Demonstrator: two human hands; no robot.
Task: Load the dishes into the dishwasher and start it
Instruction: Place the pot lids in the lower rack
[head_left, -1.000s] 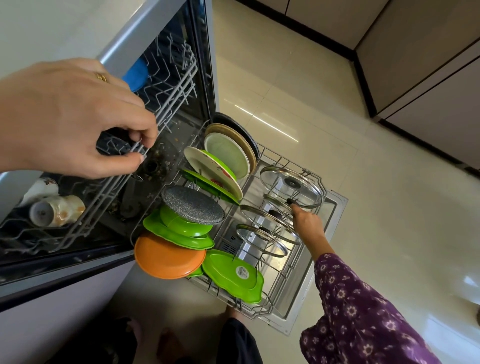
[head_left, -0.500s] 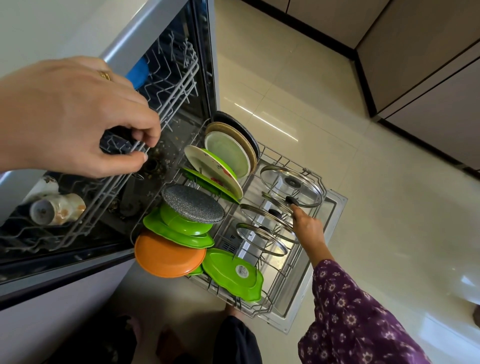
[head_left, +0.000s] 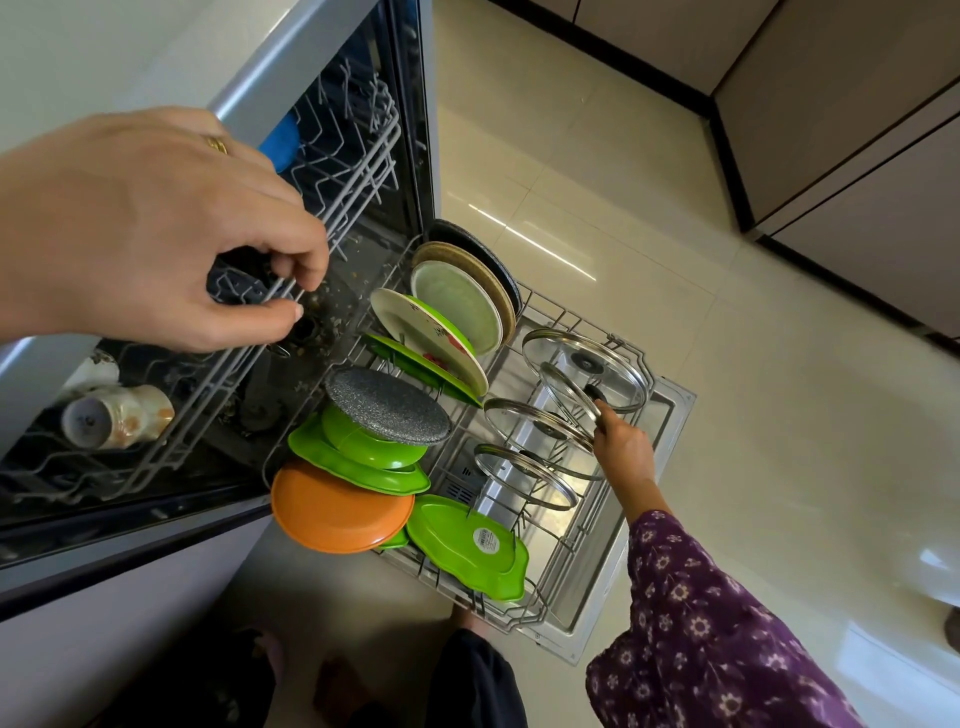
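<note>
The left hand filled the near left of the view, knuckles up and a gold ring on one finger. Its fingers were curled, with thumb and forefinger pinched on the front wire of the upper rack. The right hand reached down from a purple flowered sleeve. Its fingertips were closed on the rim of a glass lid near the knob. That lid stood tilted on edge in the lower rack.

Three other lids stood on edge in the same row, one larger behind the held lid and two in front of it. The lower rack was drawn right out over the open dishwasher door, which lay flat above the floor.

The left side of that rack was crowded with dishes. At the back stood a dark pan, a brown plate and a pale green plate, all on edge. A white plate with a green rim leaned in front of them. Nearer were a grey speckled dish resting on a green bowl, an orange plate and a green tray with a label on its underside.

In the upper rack a patterned cup lay on its side, and something blue showed farther back. Food scraps dotted the tub floor under the left hand. Pale floor tiles ran to cabinets on the right.
</note>
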